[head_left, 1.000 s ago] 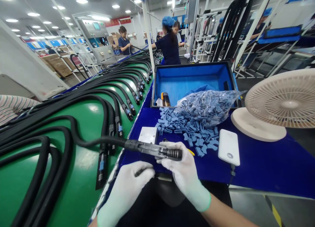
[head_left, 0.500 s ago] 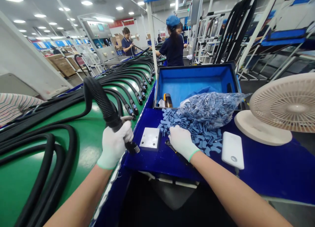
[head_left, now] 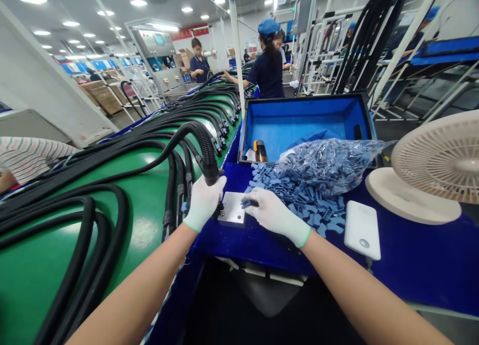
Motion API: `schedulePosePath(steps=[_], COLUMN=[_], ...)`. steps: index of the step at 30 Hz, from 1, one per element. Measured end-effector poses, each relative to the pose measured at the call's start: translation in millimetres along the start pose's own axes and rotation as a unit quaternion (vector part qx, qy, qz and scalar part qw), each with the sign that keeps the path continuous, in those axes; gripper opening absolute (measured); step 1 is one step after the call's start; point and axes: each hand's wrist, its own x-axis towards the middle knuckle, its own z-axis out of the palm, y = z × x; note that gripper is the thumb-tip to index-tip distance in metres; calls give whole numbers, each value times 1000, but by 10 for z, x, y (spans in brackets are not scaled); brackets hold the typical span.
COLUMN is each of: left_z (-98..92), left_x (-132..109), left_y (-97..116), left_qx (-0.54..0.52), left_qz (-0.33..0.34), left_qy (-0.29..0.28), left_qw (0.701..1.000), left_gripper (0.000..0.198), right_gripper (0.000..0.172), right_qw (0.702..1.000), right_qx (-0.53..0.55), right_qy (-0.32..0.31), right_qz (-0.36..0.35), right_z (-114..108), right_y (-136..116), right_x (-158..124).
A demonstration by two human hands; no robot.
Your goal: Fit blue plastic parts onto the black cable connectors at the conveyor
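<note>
My left hand, in a white glove, is wrapped round the end of a black corrugated hose. The hose's lower end, with a small spring, lies over the left edge of a metal block. My right hand, also gloved, pinches a small blue-grey clip above the block's right side. A pile of blue-grey clips lies just beyond and to the right of this hand, partly under a clear plastic bag filled with more of them.
Behind the pile stands a blue crate with a bottle. A white power bank and a fan are at the right. Black hoses cover the green surface at left; co-workers stand beyond.
My left hand has moved right with the hose, whose end now reaches the metal block. My right hand has left the edge of the pile with a clip and moved towards the block.
</note>
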Motion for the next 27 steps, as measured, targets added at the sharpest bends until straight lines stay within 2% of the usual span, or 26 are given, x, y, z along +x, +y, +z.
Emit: schedulePosePath(steps=[2, 5, 11, 14, 16, 18, 19, 23, 25, 27], left_z=[-5, -38, -63, -40, -94, -277, -428, -1287, -1675, -1916], left_x=[12, 43, 81, 84, 75, 37, -3, -344, -587, -818], left_y=[23, 64, 79, 72, 57, 20, -8, -161, -248, -331], left_qx=[18, 30, 30, 29, 38, 57, 71, 158, 220, 270], left_qz=[5, 10, 3, -9, -18, -28, -34, -89, -142, -185], left_qy=[-13, -37, -58, -66, -60, -28, 1, 137, 175, 181], left_qw=[1000, 999, 998, 997, 997, 998, 997, 974, 949, 927], left_gripper=[34, 36, 38, 34, 32, 36, 38, 44, 52, 55], right_gripper=[14, 11, 29, 32, 35, 36, 37, 31, 23, 16], right_qw=[996, 990, 983, 979, 978, 978, 979, 980, 982, 985], right_qx=[82, 133, 161, 178, 181, 177, 175, 170, 163, 150], right_qy=[-17, -35, -85, -98, -100, -101, -100, -96, -88, -79], right_qz=[-22, -10, 11, 24, 32, 36, 37, 33, 29, 26], right_z=[60, 173, 385, 424, 420, 402, 391, 356, 353, 364], right_y=[-85, -157, -77, -29, -21, -28, -32, -43, -47, -55], right_x=[117, 308, 622, 688, 697, 683, 670, 605, 589, 588])
